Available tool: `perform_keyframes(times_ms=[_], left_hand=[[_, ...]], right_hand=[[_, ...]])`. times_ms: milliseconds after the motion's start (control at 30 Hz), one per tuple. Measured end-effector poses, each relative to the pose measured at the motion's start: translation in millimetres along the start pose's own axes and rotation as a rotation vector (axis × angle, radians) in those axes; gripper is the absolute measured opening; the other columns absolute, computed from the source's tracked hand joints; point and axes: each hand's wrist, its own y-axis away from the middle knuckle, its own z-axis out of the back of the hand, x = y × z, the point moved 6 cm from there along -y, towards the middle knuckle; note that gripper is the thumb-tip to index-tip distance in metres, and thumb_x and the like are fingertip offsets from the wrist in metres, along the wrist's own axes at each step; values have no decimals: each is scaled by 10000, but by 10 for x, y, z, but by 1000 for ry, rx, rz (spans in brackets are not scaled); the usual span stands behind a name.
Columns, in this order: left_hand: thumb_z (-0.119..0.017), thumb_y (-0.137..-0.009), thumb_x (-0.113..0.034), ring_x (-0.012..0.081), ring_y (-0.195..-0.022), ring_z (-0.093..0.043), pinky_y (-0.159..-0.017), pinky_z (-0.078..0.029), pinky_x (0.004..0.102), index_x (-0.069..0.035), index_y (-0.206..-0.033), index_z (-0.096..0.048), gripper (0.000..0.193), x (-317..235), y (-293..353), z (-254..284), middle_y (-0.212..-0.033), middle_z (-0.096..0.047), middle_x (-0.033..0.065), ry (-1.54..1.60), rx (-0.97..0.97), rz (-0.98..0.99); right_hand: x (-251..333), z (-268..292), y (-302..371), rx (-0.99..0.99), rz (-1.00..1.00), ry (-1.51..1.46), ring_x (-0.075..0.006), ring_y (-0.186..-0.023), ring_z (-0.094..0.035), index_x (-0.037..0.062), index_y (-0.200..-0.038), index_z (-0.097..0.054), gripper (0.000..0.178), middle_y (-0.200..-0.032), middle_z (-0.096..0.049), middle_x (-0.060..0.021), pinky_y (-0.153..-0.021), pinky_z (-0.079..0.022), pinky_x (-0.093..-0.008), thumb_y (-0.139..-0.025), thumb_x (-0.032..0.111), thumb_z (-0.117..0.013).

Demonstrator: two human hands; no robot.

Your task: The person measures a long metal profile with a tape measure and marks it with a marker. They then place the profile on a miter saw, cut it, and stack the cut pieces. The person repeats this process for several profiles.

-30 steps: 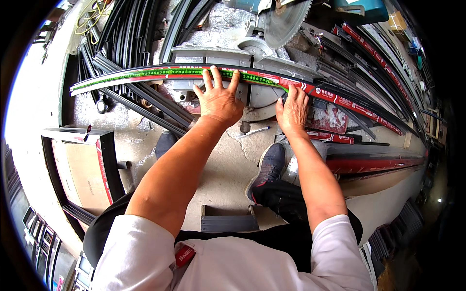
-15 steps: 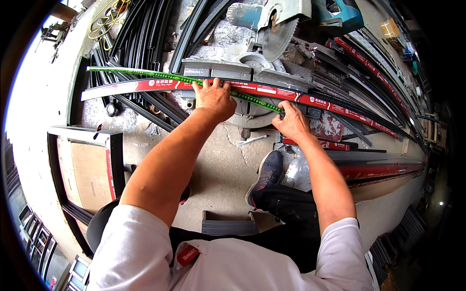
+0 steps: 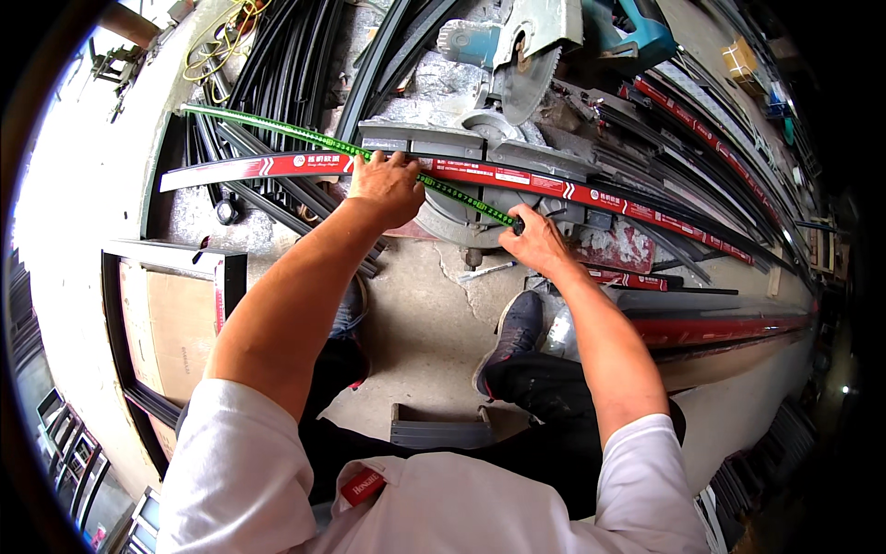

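Observation:
A long dark metal profile bar with red-and-white protective film [image 3: 517,175] lies across the bed of a miter saw [image 3: 544,55]. The green blade of a tape measure [image 3: 277,127] runs slantwise over the bar, its far-left end standing beyond the bar's back edge. My left hand [image 3: 386,191] is closed over the blade and the bar, fingertips at the bar's far side. In front of the bar, my right hand [image 3: 537,242] grips the near-right end of the tape measure; its case is mostly hidden by the fingers.
Dark profiles [image 3: 286,74] are piled at the back left, more film-wrapped profiles [image 3: 701,138] at the right. A dark frame with cardboard [image 3: 175,323] stands at left. A pen [image 3: 486,270] and a plastic bottle [image 3: 561,334] lie near my right shoe [image 3: 519,332].
Both hands have shifted left along the bar with the tape measure. The blade's far end has swung farther from the bar. My left shoe has come into view.

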Motion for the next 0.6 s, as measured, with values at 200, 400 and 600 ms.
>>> perform_keyframes(times_ms=[200, 400, 600], left_hand=[[-563, -994, -408, 341, -1309, -569, -1124, -398, 580, -135, -1376, -650, 477, 194, 92, 31, -1394, -629, 107, -7, 1, -9], [-602, -991, -387, 309, -1194, -608, -1037, -463, 502, -68, -1052, -742, 353, 453, 239, 204, -1158, -701, 120, -76, -68, -133], [-644, -975, -359, 343, -1144, -610, -1019, -490, 485, -63, -969, -739, 312, 835, 465, 385, -1025, -719, 149, 30, 90, -223]], right_hand=[[-5, -116, -11, 20, 16, -21, -434, -1118, -691, 25, -1294, -637, 532, -1182, -722, -276, -984, -534, -450, -847, 311, -667], [83, -86, 35, 40, 105, -17, -436, -1099, -697, 42, -1289, -647, 513, -1159, -721, -281, -959, -544, -458, -848, 304, -659], [177, 52, 121, 90, 178, 15, -435, -1077, -699, 49, -1279, -652, 481, -1140, -718, -281, -947, -546, -460, -856, 277, -644]])
